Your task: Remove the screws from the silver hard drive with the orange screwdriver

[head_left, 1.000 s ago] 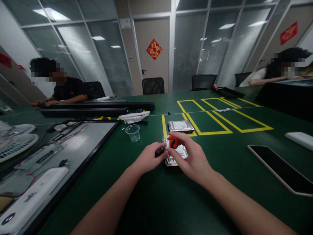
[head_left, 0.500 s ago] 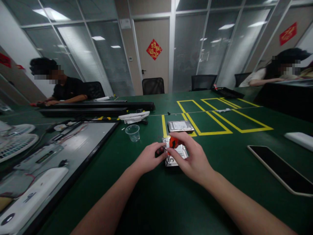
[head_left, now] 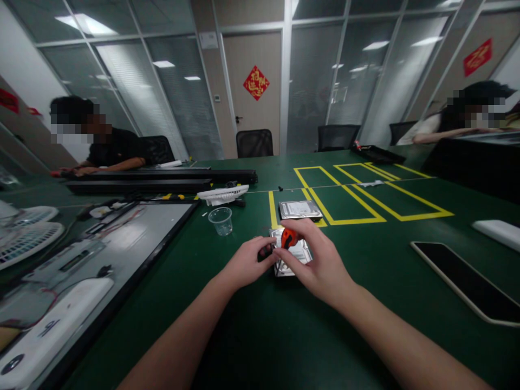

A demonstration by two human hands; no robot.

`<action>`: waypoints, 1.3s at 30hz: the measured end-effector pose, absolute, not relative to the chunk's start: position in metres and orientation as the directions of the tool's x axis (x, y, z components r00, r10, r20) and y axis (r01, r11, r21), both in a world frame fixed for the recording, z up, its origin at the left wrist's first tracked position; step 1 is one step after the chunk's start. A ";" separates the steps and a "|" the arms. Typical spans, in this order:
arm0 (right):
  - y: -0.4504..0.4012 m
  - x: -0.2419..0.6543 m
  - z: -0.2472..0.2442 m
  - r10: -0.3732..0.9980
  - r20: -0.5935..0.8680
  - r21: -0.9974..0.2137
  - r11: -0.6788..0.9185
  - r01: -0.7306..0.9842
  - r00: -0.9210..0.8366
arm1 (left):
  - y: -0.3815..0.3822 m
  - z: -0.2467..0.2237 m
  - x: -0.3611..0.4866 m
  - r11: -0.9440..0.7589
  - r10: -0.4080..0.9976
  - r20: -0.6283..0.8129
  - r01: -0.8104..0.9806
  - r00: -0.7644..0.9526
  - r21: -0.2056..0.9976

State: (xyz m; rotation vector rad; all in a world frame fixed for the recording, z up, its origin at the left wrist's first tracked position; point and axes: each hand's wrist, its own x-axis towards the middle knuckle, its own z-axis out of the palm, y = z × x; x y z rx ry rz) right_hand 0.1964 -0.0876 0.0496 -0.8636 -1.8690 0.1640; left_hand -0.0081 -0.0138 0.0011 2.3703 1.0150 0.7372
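Orange and black, the tool (head_left: 288,236) is in the right hand (head_left: 325,265). The thumb and fingers on that side are closed around it. The left hand (head_left: 246,262) is narrow too, with its thumb and fingers close to the low end of the tool. It is small and dark in there, so I cannot tell if the left hand pinches the tool, the drive or nothing.

The drive (head_left: 299,251) lies on the green surface (head_left: 244,336), right under both hands, with its shiny side up. A part of it is hidden by the fingers.

Since half a second ago, both hands have stayed in the same spot, and so has the drive. But the tool looks a bit different: the black mark on it has changed shape, and more orange shows. I think it has been turned a little. To me, that means the work now is a slow twist at one place, near the left side of the drive. I cannot see what the tip is on, so I cannot say how far the twist has got.

Just past the hands, another drive (head_left: 299,209) lies by the yellow tape (head_left: 359,220). A clear cup (head_left: 220,222) stands to the left, apart from both drives.
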 end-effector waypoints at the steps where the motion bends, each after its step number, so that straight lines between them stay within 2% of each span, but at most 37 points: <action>1: -0.088 0.196 0.051 0.619 0.753 -0.466 0.740 0.485 -0.221 | -0.014 0.001 -0.008 -0.625 0.756 0.296 0.513 0.583 0.588; 9: -0.091 0.195 0.051 0.606 0.752 -0.473 0.771 0.427 -0.259 | -0.014 0.000 -0.007 -0.639 0.738 0.325 0.456 0.591 0.620; 27: -0.088 0.196 0.049 0.632 0.746 -0.485 0.731 0.480 -0.209 | -0.014 0.002 -0.007 -0.624 0.756 0.297 0.505 0.584 0.597; 35: -0.090 0.194 0.044 0.667 0.720 -0.582 0.730 0.358 -0.191 | -0.014 0.000 -0.007 -0.616 0.766 0.294 0.522 0.572 0.590; 39: -0.091 0.195 0.048 0.636 0.743 -0.516 0.742 0.429 -0.207 | -0.014 0.001 -0.007 -0.615 0.764 0.292 0.512 0.575 0.599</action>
